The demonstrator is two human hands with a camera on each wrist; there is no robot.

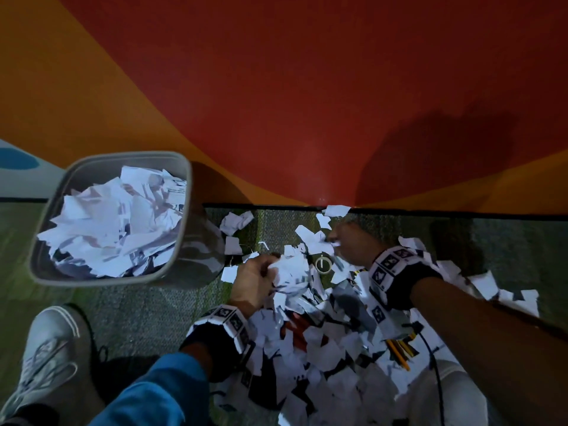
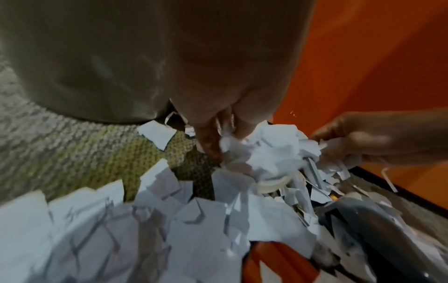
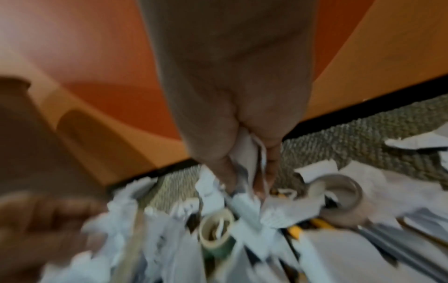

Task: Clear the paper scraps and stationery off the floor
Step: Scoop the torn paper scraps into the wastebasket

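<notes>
Head view. Grey plastic waste bin (image 1: 184, 192) at left of frame, heaped near the rim with crumpled white paper; a fair share of the job judged done. Still a wide litter of torn white paper scraps (image 1: 322, 345) over the grey-green carpet (image 1: 147, 315), from centre to lower right. Left hand (image 1: 255, 282) at centre, curled round a crumpled wad of white paper (image 1: 290, 270), just right of the bin. Right hand (image 1: 350, 244) a little further right, blurred, scraps against the fingers. Small cream roll of tape (image 1: 322, 264) lying between the two hands. Yellow pencils (image 1: 399, 353) at lower right, half buried. Stationery untouched so far, by the look of it.

Left wrist view. Fingers (image 2: 208, 141) at centre closed on the wad, bin wall filling the upper left. Other hand at right edge, pinching scraps. Cream tape roll just below the wad; orange-handled item (image 2: 274, 262) at bottom centre, part covered, likely scissors.

Right wrist view. Blurred. Thumb and fingers (image 3: 227, 172) at centre pinching a strip of white paper (image 3: 247, 153). Larger brown tape roll (image 3: 339, 197) at right, cream roll at lower centre, pencils between them.

Judged roughly half done: one more handful ready for the bin, much paper and all stationery left.
</notes>
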